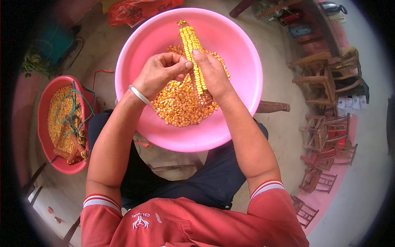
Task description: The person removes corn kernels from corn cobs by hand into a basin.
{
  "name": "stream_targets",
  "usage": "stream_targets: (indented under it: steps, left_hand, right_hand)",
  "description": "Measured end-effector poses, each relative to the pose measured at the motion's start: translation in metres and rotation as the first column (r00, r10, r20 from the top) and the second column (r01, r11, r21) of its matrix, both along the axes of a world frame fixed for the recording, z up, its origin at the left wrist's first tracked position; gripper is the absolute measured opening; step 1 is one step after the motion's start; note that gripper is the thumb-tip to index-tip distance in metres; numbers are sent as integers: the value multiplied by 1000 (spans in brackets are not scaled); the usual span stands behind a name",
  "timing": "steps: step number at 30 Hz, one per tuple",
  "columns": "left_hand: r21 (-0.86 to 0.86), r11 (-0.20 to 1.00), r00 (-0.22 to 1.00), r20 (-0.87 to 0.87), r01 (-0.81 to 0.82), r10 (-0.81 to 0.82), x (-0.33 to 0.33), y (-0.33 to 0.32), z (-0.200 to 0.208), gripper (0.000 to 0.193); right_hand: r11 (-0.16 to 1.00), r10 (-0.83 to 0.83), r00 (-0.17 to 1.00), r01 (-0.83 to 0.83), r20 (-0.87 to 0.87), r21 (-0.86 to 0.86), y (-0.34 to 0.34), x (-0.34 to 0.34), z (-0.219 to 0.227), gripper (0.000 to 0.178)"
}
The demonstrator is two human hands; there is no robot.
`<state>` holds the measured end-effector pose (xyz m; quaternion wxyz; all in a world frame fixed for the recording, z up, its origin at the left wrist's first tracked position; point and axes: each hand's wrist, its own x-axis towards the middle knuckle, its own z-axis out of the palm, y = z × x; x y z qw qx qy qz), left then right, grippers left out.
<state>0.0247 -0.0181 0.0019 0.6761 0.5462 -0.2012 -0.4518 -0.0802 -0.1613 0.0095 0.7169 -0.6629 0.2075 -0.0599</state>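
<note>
A yellow corn cob stands tilted over a pink basin, partly stripped, with bare reddish rows along its lower side. Wrapped round its right side, my right hand holds it, thumb lying up along the kernels. My left hand, with a silver bangle at the wrist, is closed, its thumb tip and curled fingers pressed to the cob's left side. Whether a loose kernel sits between those fingers is hidden. Beneath both hands, a heap of loose corn kernels lies in the basin.
A red tub of kernels, with green cord and stripped cobs, stands at the left. Behind the basin lies a red plastic bag. Wooden stools line the right wall. The basin sits close above my knees.
</note>
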Motion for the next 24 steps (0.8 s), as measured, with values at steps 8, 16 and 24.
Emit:
stream_targets:
  steps: [8,16,24]
  left_hand:
    - [8,999,980,-197,40,-37,1,0,-10,16]
    - [316,926,817,465,207,-342,16,19,-4,19]
    - [76,997,1000,14,-19,18,2,1,-2,27]
  right_hand:
    - [986,-46,998,51,39,-158,3,1,-8,44]
    - [992,-109,992,113,65,-56,-6,3,-5,46]
    - [999,-21,997,24,70,-44,7,3,-1,46]
